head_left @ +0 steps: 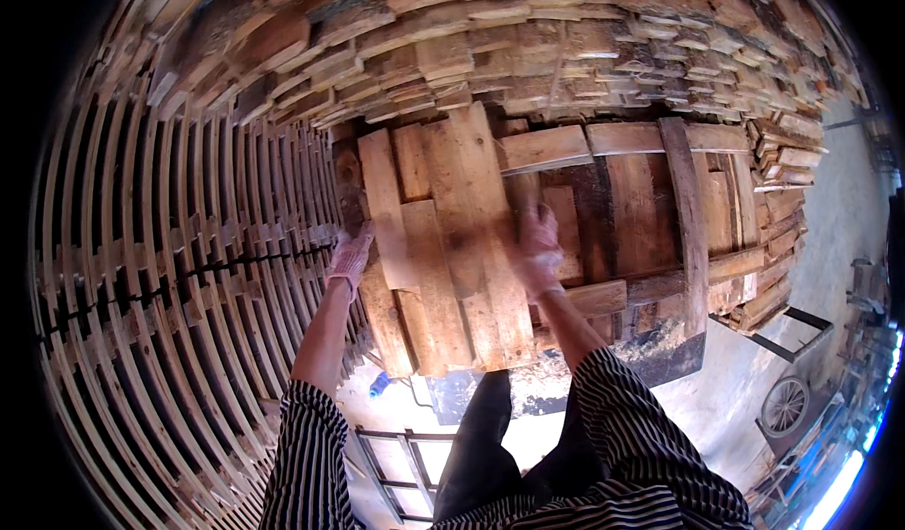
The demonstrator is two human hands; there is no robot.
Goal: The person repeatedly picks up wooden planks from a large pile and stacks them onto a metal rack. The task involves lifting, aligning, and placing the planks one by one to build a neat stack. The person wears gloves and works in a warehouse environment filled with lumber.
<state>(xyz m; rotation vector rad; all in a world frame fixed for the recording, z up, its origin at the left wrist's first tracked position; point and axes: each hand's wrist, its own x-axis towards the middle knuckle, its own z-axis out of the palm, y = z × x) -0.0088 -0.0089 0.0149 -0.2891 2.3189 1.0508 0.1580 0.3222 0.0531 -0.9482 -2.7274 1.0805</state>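
Note:
Several flat wooden boards (pixel 438 275) lie side by side on a stack in front of me, their lengths running away from my body. At their left edge rests my left hand (pixel 351 255), in a pinkish knitted glove, its fingers stretched along the wood. My right hand (pixel 537 255), also gloved, is at the right edge of the same boards and smeared by motion. How its fingers are set cannot be made out. To its right, crosswise planks (pixel 547 146) lie over more boards, with a lengthwise plank (pixel 682 219) across them.
Tall rows of stacked slats (pixel 189 209) stand close on the left. A large pile of rough boards (pixel 528 35) rises at the back. On the right are a spoked wheel (pixel 784 405) and a dark metal frame (pixel 797 334). A blue object (pixel 379 384) lies near my feet.

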